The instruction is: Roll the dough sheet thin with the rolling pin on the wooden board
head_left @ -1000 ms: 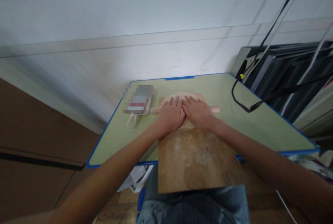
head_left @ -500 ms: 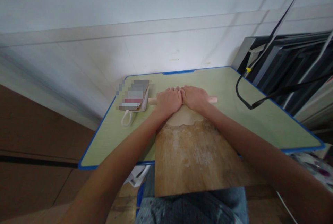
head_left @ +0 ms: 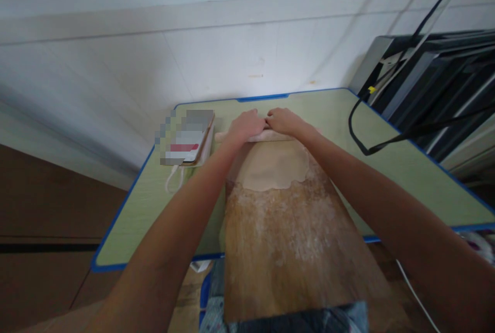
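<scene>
My left hand (head_left: 248, 123) and my right hand (head_left: 284, 121) lie side by side over a pale wooden rolling pin (head_left: 266, 136), fingers curled round its far side. The pin runs crosswise at the far edge of a flattened sheet of dough (head_left: 273, 167). Smooth and wavy-edged, the dough lies on a wooden board (head_left: 286, 250) marked with white flour. Wrists and forearms cover parts of the pin, and the fingertips are mostly hidden.
The board overhangs the near edge of a green, blue-rimmed table (head_left: 386, 168). On the left, a partly blurred phone (head_left: 189, 142) rests on a white object with a loop. A black strap (head_left: 367, 151) hangs at right, beside stacked dark panels (head_left: 429, 80). A white wall stands behind.
Both hands and the rolling pin have moved away from me to the far end of the dough, uncovering more of the sheet. The view has tilted slightly.
</scene>
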The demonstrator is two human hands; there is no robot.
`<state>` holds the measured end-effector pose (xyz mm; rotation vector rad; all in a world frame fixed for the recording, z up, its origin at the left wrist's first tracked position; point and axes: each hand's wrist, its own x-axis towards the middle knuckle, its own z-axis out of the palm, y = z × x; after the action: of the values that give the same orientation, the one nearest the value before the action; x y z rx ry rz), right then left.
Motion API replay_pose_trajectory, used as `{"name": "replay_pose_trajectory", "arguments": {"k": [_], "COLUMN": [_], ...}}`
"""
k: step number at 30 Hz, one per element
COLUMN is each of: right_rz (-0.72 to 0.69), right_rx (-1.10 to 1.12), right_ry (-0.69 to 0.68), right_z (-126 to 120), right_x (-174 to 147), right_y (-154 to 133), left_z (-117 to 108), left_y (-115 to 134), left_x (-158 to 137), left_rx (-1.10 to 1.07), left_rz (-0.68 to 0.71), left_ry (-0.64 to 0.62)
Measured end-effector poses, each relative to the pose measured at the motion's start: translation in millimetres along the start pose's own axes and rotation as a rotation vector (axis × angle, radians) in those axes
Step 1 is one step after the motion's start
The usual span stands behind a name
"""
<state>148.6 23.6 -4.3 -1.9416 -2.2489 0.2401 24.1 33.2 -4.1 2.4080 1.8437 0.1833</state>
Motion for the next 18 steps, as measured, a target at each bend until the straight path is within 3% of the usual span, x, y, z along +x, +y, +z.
{"name": "replay_pose_trajectory", "arguments": {"k": [12, 18], "right_rz": [0.034, -0.032], "right_rx": [-0.029, -0.098], "right_ry": [0.016, 0.053], "right_z": [-1.3, -1.4], "right_x": [-7.7, -28.1], "right_y": [-6.5, -12.2], "left_z": [-7.0, -8.3], "left_y": [5.8, 10.6], "left_x": [-2.2, -10.9], "left_rx": [0.024, 0.091], "left_rz": [0.023, 0.142], "left_ry": [-0.151, -0.158]}}
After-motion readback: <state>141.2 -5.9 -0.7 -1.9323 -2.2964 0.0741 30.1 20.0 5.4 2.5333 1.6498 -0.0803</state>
